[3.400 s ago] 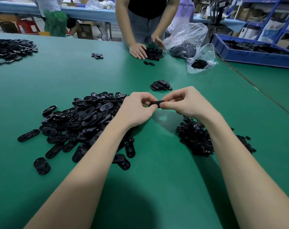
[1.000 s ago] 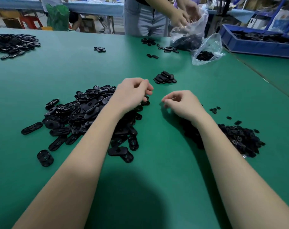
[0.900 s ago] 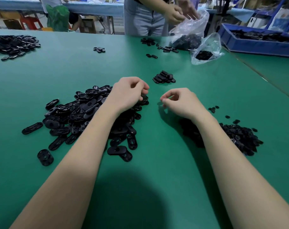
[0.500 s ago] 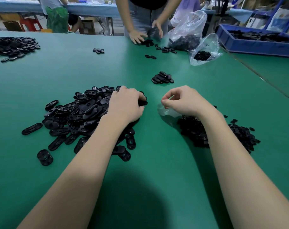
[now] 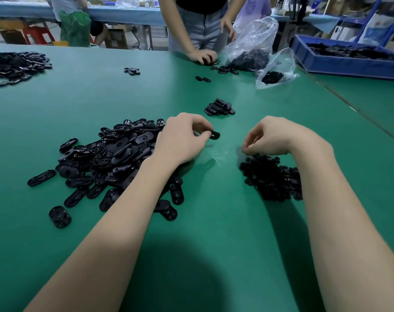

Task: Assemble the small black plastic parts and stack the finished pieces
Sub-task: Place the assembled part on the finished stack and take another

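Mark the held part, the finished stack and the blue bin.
held part [image 5: 215, 135], head view, exposed end past the left fingers
finished stack [image 5: 219, 107], head view, top of pile
blue bin [image 5: 349, 65], head view, front wall

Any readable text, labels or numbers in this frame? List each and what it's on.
None readable.
Purple shirt of a person in the background: a printed mark, too blurred to read.
Cardboard boxes on the shelves at the far right: no legible print.
Black plastic parts: no markings can be made out.
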`<state>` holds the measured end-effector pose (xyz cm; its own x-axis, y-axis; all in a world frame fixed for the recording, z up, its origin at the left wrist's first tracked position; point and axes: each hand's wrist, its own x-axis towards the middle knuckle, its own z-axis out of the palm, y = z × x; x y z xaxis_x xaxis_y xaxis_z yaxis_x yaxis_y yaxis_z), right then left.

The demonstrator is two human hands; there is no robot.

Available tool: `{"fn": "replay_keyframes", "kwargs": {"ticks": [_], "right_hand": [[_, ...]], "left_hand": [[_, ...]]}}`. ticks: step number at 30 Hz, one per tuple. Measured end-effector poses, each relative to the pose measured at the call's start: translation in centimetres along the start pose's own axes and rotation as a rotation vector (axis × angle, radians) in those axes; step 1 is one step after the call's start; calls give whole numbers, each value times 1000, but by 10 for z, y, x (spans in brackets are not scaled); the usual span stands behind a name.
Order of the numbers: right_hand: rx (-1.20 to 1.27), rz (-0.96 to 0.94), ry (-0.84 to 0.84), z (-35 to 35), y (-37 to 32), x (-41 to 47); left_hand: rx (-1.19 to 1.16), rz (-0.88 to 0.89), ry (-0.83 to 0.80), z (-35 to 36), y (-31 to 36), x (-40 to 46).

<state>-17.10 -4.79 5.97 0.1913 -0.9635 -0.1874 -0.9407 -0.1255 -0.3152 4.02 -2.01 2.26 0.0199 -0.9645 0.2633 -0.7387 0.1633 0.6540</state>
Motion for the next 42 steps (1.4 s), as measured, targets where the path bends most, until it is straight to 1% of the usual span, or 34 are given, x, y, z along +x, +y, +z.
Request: {"fn": "replay_keyframes", "kwargs": {"ticks": [4,8,18,20,22,27,29,32,35,42], "right_hand": [[-20,10,-64,-3,-1,-3],[-32,18,-105,4,-3,-1],[-50,11,-83,12,-3,3],[-2,-6,-63,12,-2,3],[102,-41,-38,11,-1,2],[541,-143,39,9,-3,-1],[649,-145,39,9,-3,-2],[672,-141,9,12,-5,-2],[700,-125,38,14,-6,-1],[704,-91,45,17,-8,0]], "left_hand": [[-210,-51,-44,5,0,-3],[-347,-121,-109,7,1,-5],[-501,-210,-159,7,0,-2],[-506,-213,-168,7,0,-2],[-506,-207,-174,7,-2,-2],[-505,-178,-167,6,-3,0],[-506,-171,-166,6,-3,0],[-506,-166,-167,7,-3,1],[-512,-163,-167,7,-4,1],[-528,-164,-169,6,-4,1]]}}
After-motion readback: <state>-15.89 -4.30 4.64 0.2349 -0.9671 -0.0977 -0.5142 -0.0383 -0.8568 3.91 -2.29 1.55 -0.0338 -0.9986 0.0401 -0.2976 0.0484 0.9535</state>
